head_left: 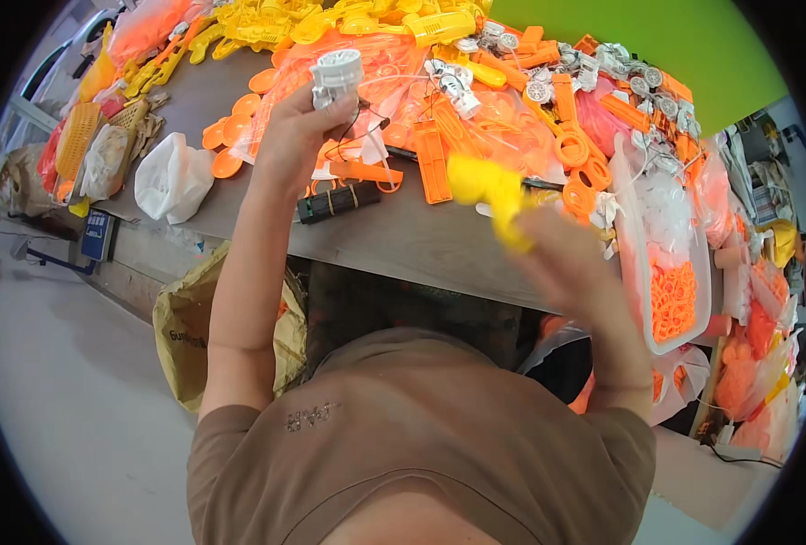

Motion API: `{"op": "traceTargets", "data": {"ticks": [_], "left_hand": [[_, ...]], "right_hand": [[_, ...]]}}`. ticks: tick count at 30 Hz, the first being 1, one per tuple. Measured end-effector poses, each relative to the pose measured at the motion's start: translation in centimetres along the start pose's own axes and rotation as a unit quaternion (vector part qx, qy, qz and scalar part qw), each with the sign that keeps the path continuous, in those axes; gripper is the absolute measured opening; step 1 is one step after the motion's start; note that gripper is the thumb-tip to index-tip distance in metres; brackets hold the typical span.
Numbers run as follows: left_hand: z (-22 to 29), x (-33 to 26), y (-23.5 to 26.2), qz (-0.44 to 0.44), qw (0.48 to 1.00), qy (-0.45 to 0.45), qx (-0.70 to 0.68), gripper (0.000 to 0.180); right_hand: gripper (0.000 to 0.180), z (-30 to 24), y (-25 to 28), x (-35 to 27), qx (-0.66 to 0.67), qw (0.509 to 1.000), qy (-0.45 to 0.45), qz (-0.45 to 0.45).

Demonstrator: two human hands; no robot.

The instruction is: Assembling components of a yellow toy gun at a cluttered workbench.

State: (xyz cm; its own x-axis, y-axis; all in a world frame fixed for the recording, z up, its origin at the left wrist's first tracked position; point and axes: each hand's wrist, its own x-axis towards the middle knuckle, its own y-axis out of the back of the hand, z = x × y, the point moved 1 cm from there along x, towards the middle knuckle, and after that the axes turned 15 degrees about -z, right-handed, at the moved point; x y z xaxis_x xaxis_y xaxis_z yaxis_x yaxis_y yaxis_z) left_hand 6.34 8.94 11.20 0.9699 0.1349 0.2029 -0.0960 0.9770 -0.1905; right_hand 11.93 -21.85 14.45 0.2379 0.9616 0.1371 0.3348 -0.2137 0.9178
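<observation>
Above the near side of the table, my left hand (296, 132) is closed around a white plastic mechanism (337, 71) with a round, ribbed top. Thin dark and white wires hang beside it. To the right, my right hand (562, 254) grips a yellow plastic part (489, 189), which looks like a toy gun shell; both are smeared by motion. Between the hands lies an orange rectangular plastic piece (432, 162). Below my left hand a black cylindrical piece (339, 202) rests near the table edge.
Yellow plastic shells (330, 20) are heaped at the back. Orange parts and white mechanisms (539, 91) spread across the right. A clear bin (664, 331) of small orange rings stands at the right edge. Left are a white bag (174, 177) and orange discs (227, 164); a yellow sack (185, 318) stands below.
</observation>
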Motion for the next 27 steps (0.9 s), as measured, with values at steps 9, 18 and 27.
{"op": "traceTargets", "data": {"ticks": [9,18,27], "left_hand": [[1.2,3.1,-1.3,-0.040,0.996,-0.016,-0.083,0.029],[3.6,4.7,-4.0,-0.130,0.990,-0.035,-0.040,0.036],[4.7,5.8,-5.9,-0.188,0.970,-0.067,-0.136,0.045]], "right_hand": [[0.025,2.6,-11.5,-2.5,-0.090,0.994,-0.032,-0.052],[0.032,4.5,-2.1,6.1,0.268,0.949,-0.080,0.146],[0.023,6.4,0.0,12.1,0.665,0.729,0.121,0.109]]}}
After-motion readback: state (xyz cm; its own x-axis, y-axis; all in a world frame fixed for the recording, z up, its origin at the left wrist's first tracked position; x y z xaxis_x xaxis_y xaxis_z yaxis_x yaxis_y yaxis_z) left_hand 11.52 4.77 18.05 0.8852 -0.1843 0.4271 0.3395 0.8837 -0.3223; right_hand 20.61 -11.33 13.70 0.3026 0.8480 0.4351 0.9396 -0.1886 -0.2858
